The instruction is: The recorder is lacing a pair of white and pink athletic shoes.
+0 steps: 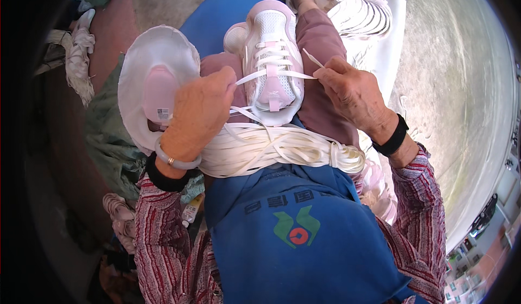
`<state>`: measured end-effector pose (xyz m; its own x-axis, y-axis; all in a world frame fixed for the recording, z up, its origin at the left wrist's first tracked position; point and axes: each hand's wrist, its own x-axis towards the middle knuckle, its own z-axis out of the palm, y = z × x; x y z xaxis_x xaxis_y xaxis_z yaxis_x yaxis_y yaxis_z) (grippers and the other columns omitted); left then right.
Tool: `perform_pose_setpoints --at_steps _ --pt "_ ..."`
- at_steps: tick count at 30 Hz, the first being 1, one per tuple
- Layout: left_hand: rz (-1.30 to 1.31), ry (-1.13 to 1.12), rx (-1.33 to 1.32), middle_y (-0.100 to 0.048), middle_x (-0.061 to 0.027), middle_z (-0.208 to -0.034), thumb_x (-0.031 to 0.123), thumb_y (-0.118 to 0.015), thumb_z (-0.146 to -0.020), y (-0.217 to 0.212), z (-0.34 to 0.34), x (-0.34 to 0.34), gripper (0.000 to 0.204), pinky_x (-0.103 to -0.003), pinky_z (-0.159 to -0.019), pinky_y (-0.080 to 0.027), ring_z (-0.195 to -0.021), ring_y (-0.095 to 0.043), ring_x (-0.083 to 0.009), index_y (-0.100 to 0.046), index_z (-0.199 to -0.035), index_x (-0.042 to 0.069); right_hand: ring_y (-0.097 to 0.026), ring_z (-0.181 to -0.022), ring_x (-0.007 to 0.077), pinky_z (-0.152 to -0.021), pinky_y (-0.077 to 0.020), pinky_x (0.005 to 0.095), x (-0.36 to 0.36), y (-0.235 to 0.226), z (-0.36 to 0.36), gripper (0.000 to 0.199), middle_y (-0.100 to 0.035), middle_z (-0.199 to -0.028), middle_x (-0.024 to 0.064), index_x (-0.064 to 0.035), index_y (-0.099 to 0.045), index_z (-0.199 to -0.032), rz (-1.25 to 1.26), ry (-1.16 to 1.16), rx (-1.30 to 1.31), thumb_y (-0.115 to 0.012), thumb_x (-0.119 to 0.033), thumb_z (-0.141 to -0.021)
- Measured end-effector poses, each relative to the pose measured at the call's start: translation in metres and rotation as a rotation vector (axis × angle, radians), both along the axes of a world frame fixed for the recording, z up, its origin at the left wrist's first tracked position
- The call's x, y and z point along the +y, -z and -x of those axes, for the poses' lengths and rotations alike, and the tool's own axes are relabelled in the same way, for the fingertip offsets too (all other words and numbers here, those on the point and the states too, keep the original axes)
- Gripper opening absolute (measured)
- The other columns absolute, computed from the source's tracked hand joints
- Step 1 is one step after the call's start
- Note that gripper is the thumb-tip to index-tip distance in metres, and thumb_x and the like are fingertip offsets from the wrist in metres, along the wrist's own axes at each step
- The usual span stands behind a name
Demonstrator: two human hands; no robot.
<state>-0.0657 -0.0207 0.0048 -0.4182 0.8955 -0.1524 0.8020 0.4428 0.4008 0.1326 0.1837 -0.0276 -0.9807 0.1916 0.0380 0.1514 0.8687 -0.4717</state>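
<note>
A pink and white sneaker lies face up on the person's lap, between the two legs. Its round toe points away from the person, and its tongue and the foot hole are on the near side, close to the belly. The long way of the shoe runs nearly straight out from the body.

A flat white shoelace crisscrosses up the front. Its two ends go out sideways, one to each hand. The left hand is closed and pinches the lace just left of the shoe, though its fingertips are partly hidden. The right hand pinches the other side between thumb and finger, and a bit of lace pokes up past them.

Just below the shoe, a fat bundle of white laces lies across the lap, over the top of a blue apron. A white, bowl-like piece with a pink patch sits by the left hand. Far off, past the right hand, there is a pile of curved white pieces.
</note>
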Motion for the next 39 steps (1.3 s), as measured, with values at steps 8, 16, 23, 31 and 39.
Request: perform_pose_setpoints --at_steps 8,16,23,31,39 --pt "-0.139 -0.235 -0.285 -0.055 -0.0089 -0.065 0.019 -0.056 -0.096 -0.002 -0.003 0.015 0.016 -0.034 -0.058 -0.043 -0.059 -0.054 -0.0197 -0.057 -0.098 0.002 -0.063 -0.069 0.0298 -0.059 -0.0524 0.0392 -0.008 -0.005 0.023 0.009 -0.056 -0.083 0.01 -0.0069 -0.064 -0.095 0.19 0.091 0.228 -0.065 -0.012 -0.087" --pt "-0.157 -0.284 -0.501 -0.051 -0.002 -0.073 0.013 -0.056 -0.096 -0.001 -0.007 0.021 0.013 -0.026 -0.061 -0.041 -0.068 -0.046 -0.0088 -0.056 -0.094 0.0 -0.063 -0.073 0.0299 -0.062 -0.051 0.039 -0.028 -0.008 0.045 0.015 -0.057 -0.086 0.0107 -0.0068 -0.065 -0.101 -0.003 0.13 0.038 -0.066 -0.014 -0.088" --pt "-0.23 -0.293 -0.477 -0.055 -0.0029 -0.077 0.012 -0.06 -0.092 0.004 -0.018 0.028 0.013 -0.029 -0.065 -0.045 -0.071 -0.054 -0.0117 -0.06 -0.099 0.0 -0.066 -0.068 0.0337 -0.057 -0.0528 0.0449 -0.023 0.006 0.056 0.011 -0.058 -0.087 0.0151 -0.0015 -0.06 -0.086 0.094 0.133 0.14 -0.063 -0.011 -0.081" --pt "-0.154 -0.131 -0.343 -0.063 -0.0133 -0.074 0.013 -0.065 -0.083 0.014 -0.001 0.036 0.012 -0.043 -0.074 -0.048 -0.072 -0.061 -0.0326 -0.06 -0.085 0.002 -0.066 -0.07 0.0348 -0.058 -0.0523 0.0464 -0.025 0.006 0.058 0.013 -0.058 -0.089 0.0149 -0.0022 -0.06 -0.087 0.085 0.077 0.132 -0.064 -0.014 -0.082" --pt "-0.169 -0.038 -0.297 -0.06 -0.0099 -0.069 0.011 -0.066 -0.08 0.009 0.002 0.04 0.01 -0.043 -0.065 -0.049 -0.065 -0.061 -0.031 -0.059 -0.078 0.003 -0.063 -0.068 0.034 -0.058 -0.0526 0.0442 -0.031 0.003 0.059 0.011 -0.054 -0.087 0.0128 -0.0024 -0.056 -0.084 0.027 0.034 0.199 -0.063 -0.011 -0.083"
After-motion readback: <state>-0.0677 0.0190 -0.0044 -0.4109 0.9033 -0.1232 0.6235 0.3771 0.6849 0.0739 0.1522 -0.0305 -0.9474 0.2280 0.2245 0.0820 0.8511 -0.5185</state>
